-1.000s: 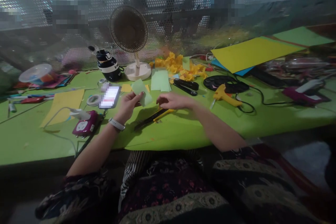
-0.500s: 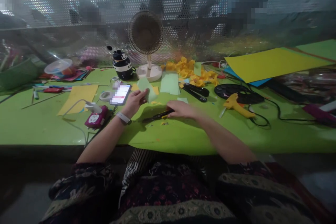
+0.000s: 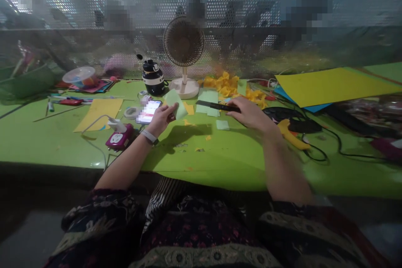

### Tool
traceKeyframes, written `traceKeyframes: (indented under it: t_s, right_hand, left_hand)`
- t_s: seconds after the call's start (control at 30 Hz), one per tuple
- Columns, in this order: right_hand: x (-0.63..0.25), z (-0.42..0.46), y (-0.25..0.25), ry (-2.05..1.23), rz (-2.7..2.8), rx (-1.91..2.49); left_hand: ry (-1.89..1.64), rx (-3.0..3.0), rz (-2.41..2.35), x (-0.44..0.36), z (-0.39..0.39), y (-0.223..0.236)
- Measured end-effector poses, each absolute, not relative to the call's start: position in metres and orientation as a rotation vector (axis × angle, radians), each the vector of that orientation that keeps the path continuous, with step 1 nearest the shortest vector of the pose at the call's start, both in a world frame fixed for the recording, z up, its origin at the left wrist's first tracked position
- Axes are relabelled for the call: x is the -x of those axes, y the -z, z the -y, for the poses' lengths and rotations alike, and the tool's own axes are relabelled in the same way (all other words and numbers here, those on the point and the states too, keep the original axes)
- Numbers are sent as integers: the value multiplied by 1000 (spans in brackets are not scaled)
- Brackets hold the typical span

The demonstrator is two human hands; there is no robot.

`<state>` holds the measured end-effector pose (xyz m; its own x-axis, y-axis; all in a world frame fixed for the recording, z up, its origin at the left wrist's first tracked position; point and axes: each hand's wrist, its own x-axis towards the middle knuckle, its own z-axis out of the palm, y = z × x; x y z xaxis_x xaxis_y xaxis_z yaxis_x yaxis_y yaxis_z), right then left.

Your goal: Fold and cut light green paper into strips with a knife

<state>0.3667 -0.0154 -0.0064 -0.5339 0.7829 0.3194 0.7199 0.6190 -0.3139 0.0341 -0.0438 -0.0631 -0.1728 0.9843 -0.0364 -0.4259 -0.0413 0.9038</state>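
Note:
In my left hand (image 3: 163, 118) a light green paper piece (image 3: 176, 104) is pinched between thumb and fingers, raised above the table left of centre. My right hand (image 3: 249, 112) is closed round a pair of dark scissors (image 3: 212, 105), whose long black blades point left over other light green paper sheets (image 3: 205, 95); its handles are mostly hidden by my fingers. Below the blades lies a small pale green paper square (image 3: 222, 124). Little yellow paper scraps (image 3: 199, 150) are scattered on the green tabletop (image 3: 220, 163) between my forearms.
Behind my hands stand a fan (image 3: 184, 44), a black bottle (image 3: 153, 78) and yellow paper flowers (image 3: 224, 84). To the left are a phone (image 3: 150, 112), tape roll (image 3: 131, 112) and purple power adapter (image 3: 119, 137). A yellow glue gun (image 3: 292, 135) and yellow sheet (image 3: 329, 86) lie right.
My right hand has lifted the scissors off the table and moved them up and to the right. My left hand keeps the green paper in nearly the same place. The view has shifted slightly.

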Motion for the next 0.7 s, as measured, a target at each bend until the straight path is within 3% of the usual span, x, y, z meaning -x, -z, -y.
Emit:
traceKeyframes:
  t_s: [0.7]
  right_hand:
    - [-347, 31, 7, -192, 2527, 1100]
  left_hand:
    - [-1462, -847, -1030, -33, 45, 69]
